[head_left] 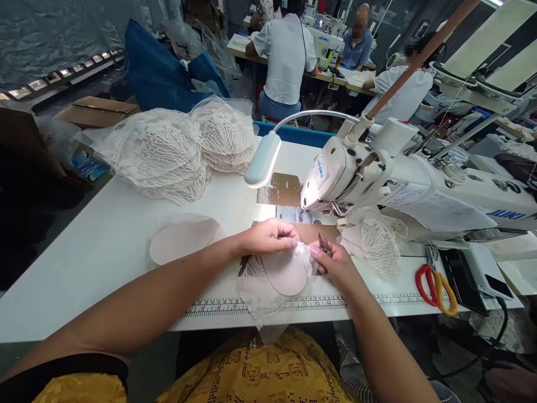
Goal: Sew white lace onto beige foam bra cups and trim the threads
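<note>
My left hand (268, 237) is closed in a pinch on the top edge of a pale pink pad (285, 272) that lies on white lace (260, 291) at the table's front. My right hand (333, 260) grips the same edge from the right and also holds small dark thread snips (323, 243) between its fingers. Both hands sit just in front of the white sewing machine head (335, 176).
Stacks of lace cups (176, 148) fill the table's back left. More pink pads (182, 239) lie left of my hands, sewn lace pieces (380, 240) under the machine. Red-and-yellow scissors (434, 284) rest at right. A lamp (263, 159) hangs overhead. Other people sew behind.
</note>
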{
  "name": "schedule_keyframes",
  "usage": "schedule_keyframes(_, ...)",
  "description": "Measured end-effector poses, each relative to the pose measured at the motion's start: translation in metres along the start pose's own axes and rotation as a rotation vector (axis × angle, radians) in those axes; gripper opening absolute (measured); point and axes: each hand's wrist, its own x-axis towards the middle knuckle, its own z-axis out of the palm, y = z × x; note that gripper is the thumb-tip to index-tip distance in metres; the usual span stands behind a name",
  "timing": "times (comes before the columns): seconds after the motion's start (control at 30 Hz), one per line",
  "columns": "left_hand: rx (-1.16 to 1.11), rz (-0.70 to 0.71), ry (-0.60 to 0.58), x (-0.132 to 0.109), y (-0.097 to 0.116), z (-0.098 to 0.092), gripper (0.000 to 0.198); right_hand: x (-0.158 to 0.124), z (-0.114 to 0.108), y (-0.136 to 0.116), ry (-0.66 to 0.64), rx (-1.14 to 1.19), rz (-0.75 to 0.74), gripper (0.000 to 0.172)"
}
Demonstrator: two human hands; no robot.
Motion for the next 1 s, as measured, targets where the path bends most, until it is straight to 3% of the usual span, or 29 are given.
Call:
schedule_keyframes(0.13, -0.022, 0.018, -0.006, 0.000, 0.001, 0.001, 0.022, 0.000, 0.000, -0.002, -0.005, 0.028, 0.010, 0.032)
schedule_keyframes(0.27, 0.033, 0.143, 0.109, 0.000, 0.002, 0.004, 0.023, 0.001, -0.002, -0.002, -0.023, 0.054, 0.004, 0.034)
schedule_keyframes(0.4, 0.344, 0.301, 0.250, -0.001, 0.004, 0.007, 0.029, 0.003, -0.004, 0.001, -0.046, 0.064, -0.018, 0.035)
schedule_keyframes(0.5, 0.564, 0.360, 0.346, -0.003, 0.010, 0.013, 0.015, 0.004, -0.005, 0.002, -0.034, 0.059, -0.026, 0.035)
schedule_keyframes(0.6, 0.581, 0.210, 0.309, -0.004, 0.017, 0.021, 0.020, 0.004, -0.005, 0.003, -0.033, 0.068, -0.040, 0.033)
schedule_keyframes(0.7, 0.358, 0.000, 0.155, -0.003, 0.018, 0.028, 0.024, 0.001, -0.003, 0.004, -0.030, 0.039, -0.072, 0.031)
schedule_keyframes(0.77, 0.190, -0.090, 0.114, -0.002, 0.017, 0.030, 0.027, 0.000, -0.002, 0.004, -0.018, 0.005, -0.089, 0.031)
schedule_keyframes(1.0, 0.017, -0.115, 0.117, -0.001, 0.009, 0.029, 0.027, 0.005, -0.007, 0.008, -0.023, -0.045, -0.027, 0.043)
